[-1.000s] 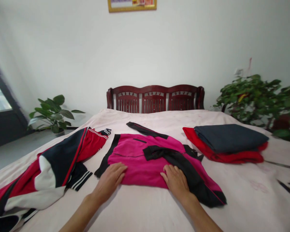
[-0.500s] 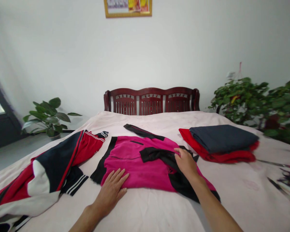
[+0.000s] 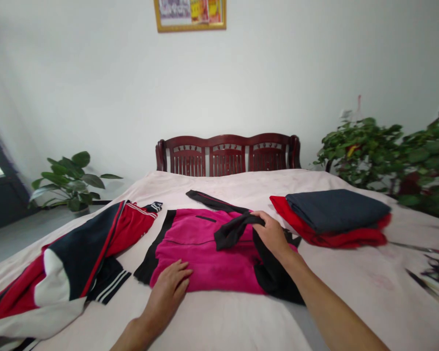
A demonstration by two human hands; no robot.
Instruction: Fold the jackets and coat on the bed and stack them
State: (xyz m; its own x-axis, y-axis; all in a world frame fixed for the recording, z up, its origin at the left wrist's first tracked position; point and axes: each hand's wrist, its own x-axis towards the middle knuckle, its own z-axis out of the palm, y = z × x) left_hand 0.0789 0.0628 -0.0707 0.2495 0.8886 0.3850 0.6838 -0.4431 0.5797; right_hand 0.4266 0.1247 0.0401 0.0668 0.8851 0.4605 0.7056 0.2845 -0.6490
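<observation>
Your right hand (image 3: 272,235) has its fingers closed around the near sleeve (image 3: 229,236), black, bunched and arching over the jacket. Your left hand (image 3: 170,285) lies flat, fingers loosely spread and gripping nothing, on the jacket's 8 o'clock corner. The jacket (image 3: 212,273) lies before you on the bed (image 3: 219,326), magenta and fairly smooth, its black hem at 9 o'clock, a dark line across its middle and a short black slit toward 11. The far sleeve (image 3: 208,201), black with thin red piping, points to 11. Your right hand and forearm hide much of the shoulder and collar. Beyond, at 2 o'clock, sits a folded stack (image 3: 336,209), navy over red. At 9 lie striped clothes (image 3: 84,253), cut off by the picture's edge. Toward 3, a dark pointed tool (image 3: 420,281) is hard to identify.
</observation>
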